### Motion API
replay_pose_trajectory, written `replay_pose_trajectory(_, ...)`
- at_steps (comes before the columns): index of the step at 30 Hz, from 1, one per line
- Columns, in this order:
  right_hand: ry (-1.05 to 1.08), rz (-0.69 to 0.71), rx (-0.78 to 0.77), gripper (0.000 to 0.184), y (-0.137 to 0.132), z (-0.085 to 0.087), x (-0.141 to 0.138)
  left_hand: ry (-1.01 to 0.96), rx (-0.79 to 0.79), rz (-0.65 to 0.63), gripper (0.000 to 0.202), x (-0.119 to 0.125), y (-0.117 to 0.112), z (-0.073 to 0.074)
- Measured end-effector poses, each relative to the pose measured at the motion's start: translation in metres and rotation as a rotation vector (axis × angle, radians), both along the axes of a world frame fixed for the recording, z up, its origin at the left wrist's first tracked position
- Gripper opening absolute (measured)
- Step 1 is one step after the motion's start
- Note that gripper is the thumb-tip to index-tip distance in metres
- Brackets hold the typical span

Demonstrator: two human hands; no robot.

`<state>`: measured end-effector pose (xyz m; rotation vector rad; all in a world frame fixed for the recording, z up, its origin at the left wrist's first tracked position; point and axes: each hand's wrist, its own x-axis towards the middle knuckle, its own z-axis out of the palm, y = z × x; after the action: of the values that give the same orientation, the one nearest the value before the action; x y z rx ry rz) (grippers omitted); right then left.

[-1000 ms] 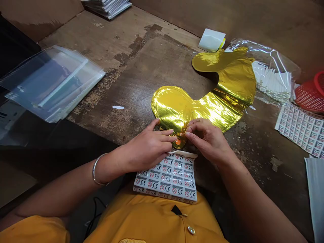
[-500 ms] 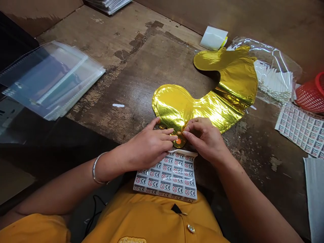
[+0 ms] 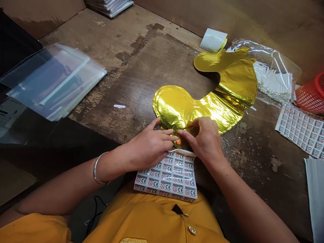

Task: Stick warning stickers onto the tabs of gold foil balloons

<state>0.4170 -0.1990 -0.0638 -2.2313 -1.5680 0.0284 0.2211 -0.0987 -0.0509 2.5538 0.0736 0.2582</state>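
A flat, shiny gold foil balloon (image 3: pixel 174 101) lies curved on the table, its narrow end with an orange spot (image 3: pixel 178 141) pointing toward me. My left hand (image 3: pixel 149 145) lies over that end, fingers stretched out and tips touching the foil. Just to the right, my right hand (image 3: pixel 206 138) has its thumb pressed on the foil beside the left fingertips and its other fingers bent against it; what lies under them is hidden. Beneath my left hand, a sheet of CE warning stickers (image 3: pixel 167 175) hangs over the table edge toward my lap.
Clear plastic sleeves (image 3: pixel 63 81) are stacked at the left. On the right are a bag of white sticks (image 3: pixel 273 79), a red mesh basket (image 3: pixel 310 96), another sticker sheet (image 3: pixel 301 131) and a paper stack (image 3: pixel 316 189). Papers (image 3: pixel 110 6) lie at the back.
My right hand has turned, its thumb moving left onto the foil by the left fingertips. My left hand and the balloon stay nearly where they were.
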Motion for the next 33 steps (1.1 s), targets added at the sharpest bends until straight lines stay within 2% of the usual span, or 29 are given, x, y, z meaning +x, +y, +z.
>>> replay_pose_trajectory(4,-0.081,-0.061,0.017,0.006,0.005,-0.001,0.010,0.025,-0.022,0.004,0.008,0.002,0.001,0.002)
replay_pose_trajectory(5,-0.088,-0.031,0.034,0.011,0.003,0.002,0.012,0.024,-0.021,0.005,0.009,0.002,0.001,0.002)
replay_pose_trajectory(7,-0.088,0.148,0.055,0.021,-0.004,0.011,0.012,0.006,-0.009,0.010,0.009,0.000,0.000,0.002)
replay_pose_trajectory(9,-0.066,0.398,0.025,0.026,-0.014,0.019,0.010,-0.019,0.017,0.026,0.009,-0.004,-0.002,0.001)
replay_pose_trajectory(11,-0.039,0.566,-0.019,0.032,-0.023,0.022,0.008,-0.036,0.042,0.055,0.009,-0.008,-0.005,0.001)
replay_pose_trajectory(15,-0.081,0.619,0.003,0.032,-0.028,0.013,0.008,-0.038,0.065,0.076,0.010,-0.013,-0.009,0.003)
replay_pose_trajectory(19,-0.059,0.563,0.104,0.022,-0.023,0.006,0.010,-0.023,0.080,0.080,0.012,-0.013,-0.010,0.007)
replay_pose_trajectory(23,0.196,0.279,0.073,0.013,-0.015,0.011,0.013,-0.007,0.109,0.100,0.010,-0.012,-0.010,0.012)
replay_pose_trajectory(26,0.383,0.111,-0.026,0.029,-0.006,0.018,0.019,-0.026,0.138,0.102,0.009,-0.008,-0.009,0.017)
replay_pose_trajectory(29,0.554,0.082,-0.137,0.043,0.005,0.024,0.027,-0.045,0.153,0.077,0.007,-0.004,-0.006,0.019)
replay_pose_trajectory(33,0.735,0.100,-0.207,0.044,0.013,0.028,0.038,-0.063,0.124,0.011,0.010,0.004,-0.005,0.021)
